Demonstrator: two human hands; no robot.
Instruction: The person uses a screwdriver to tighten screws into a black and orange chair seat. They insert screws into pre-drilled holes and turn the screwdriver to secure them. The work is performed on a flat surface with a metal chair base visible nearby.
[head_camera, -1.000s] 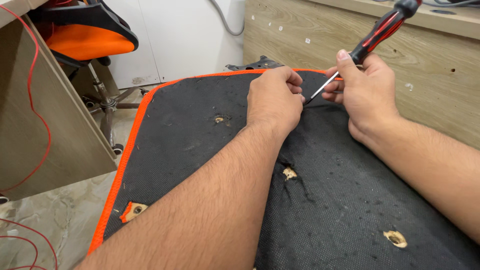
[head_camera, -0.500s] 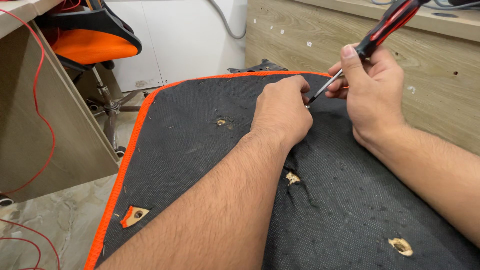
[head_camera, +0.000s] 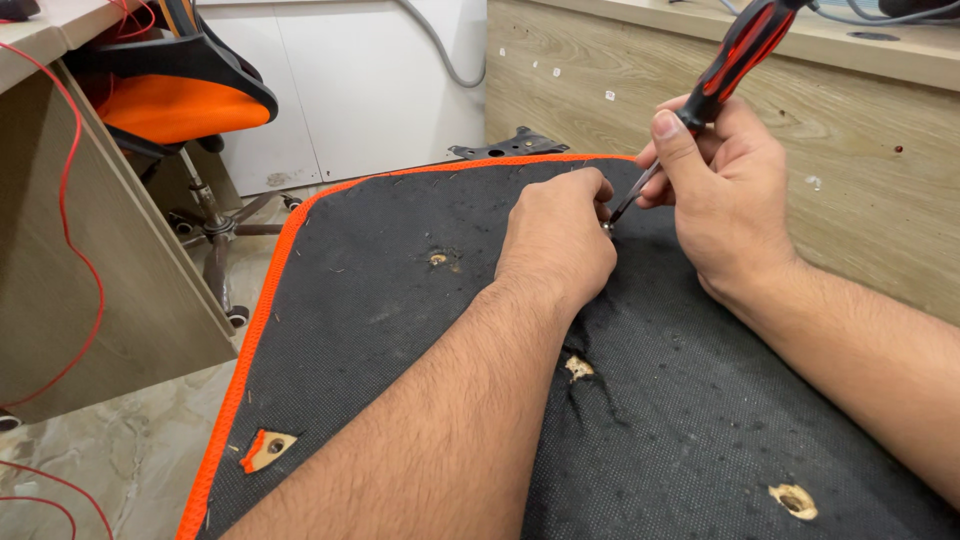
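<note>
Clutter around the work: orange-and-black office chair (head_camera: 175, 100) upper left with its wheeled base (head_camera: 215, 235) on the tiled floor (head_camera: 90, 460), wooden desk panel (head_camera: 90, 270) at left with a red wire (head_camera: 70, 200) hanging down it, wooden cabinet (head_camera: 850, 150) behind at right, black metal bracket (head_camera: 510, 146) just past the far edge. Black fabric-covered seat base (head_camera: 400, 320) with orange piping lies flat in front, with several torn holes showing wood, one hole (head_camera: 578, 367) partly hidden by the left forearm. Left hand (head_camera: 558, 235) rests knuckles-up on the fabric, fingers curled and pinching something small at the tool tip; what it is cannot be told. Right hand (head_camera: 725, 195) is closed around a red-and-black screwdriver (head_camera: 725, 70), tilted, tip down touching the fabric just beside the left fingertips.
</note>
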